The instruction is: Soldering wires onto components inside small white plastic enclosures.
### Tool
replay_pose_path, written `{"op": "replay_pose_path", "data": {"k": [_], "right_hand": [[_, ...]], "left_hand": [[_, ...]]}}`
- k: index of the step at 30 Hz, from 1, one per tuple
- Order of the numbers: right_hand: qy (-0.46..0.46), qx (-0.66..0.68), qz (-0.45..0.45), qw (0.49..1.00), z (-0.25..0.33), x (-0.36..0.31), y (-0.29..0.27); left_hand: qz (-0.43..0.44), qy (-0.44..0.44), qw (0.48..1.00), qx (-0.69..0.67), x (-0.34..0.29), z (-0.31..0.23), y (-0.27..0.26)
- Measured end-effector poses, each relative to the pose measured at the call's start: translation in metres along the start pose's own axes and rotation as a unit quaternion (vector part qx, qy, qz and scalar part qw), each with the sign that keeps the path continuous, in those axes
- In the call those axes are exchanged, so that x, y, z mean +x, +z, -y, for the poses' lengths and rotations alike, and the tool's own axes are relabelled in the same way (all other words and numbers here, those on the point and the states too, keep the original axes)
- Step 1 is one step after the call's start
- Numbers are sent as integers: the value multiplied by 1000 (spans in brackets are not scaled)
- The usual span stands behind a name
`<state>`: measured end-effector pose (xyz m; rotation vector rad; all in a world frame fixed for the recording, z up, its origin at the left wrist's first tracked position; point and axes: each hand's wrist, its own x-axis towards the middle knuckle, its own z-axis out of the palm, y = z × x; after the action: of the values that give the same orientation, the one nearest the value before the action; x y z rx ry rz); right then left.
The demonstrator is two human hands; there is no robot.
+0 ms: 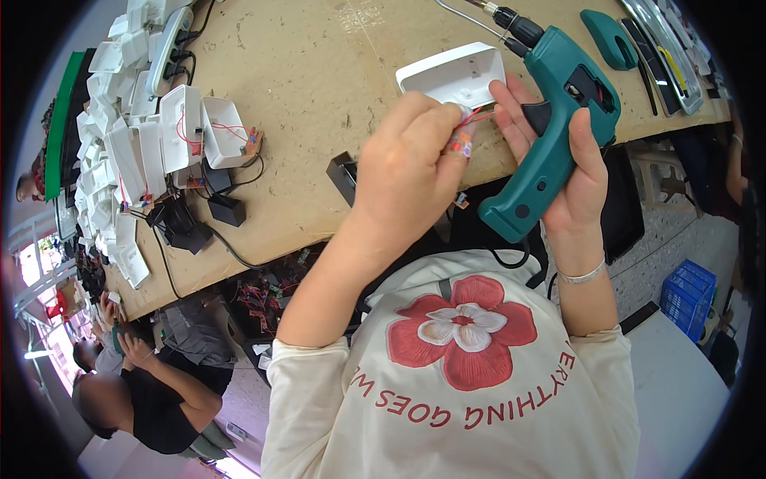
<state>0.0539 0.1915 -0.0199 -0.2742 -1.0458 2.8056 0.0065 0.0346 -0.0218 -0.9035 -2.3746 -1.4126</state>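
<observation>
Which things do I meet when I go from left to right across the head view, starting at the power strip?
Power strip, open black box, left hand, green tool, blue crate.

Ok so the soldering gun [586, 88] in the right fingers [511, 116] was matt teal plastic, with a smooth black plastic trigger [536, 118] next to them and a shiny bare metal tube [472, 17] out past them. White housing [455, 72] by the fingertips? Smooth, slightly glossy plastic. Red wires [479, 116] at the left fingers [431, 120] looked plastic-coated. Tabletop [303, 104] beneath the fingers was matt, scuffed board. Below them, the shirt [463, 383] was matt cloth and the bracelet [582, 276] looked like shiny metal.
</observation>
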Motion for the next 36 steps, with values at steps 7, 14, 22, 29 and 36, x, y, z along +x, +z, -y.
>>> {"op": "replay_pose_path", "data": {"k": [7,14,22,29,36], "right_hand": [[8,3,26,1000,11,-9,-17],[-50,-106,23,993,43,-56,-36],[-70,-358,-79,928,53,-95,-28],[-27,-430,-59,900,50,-86,-18],[5,-455,-72,888,48,-77,-7]], "left_hand": [[-41,33,993,108,4,1,16],[-46,56,987,142,25,17,17],[-3,-10,991,133,44,0,15],[-8,15,986,167,44,2,18],[-15,19,983,184,46,5,19]]}}
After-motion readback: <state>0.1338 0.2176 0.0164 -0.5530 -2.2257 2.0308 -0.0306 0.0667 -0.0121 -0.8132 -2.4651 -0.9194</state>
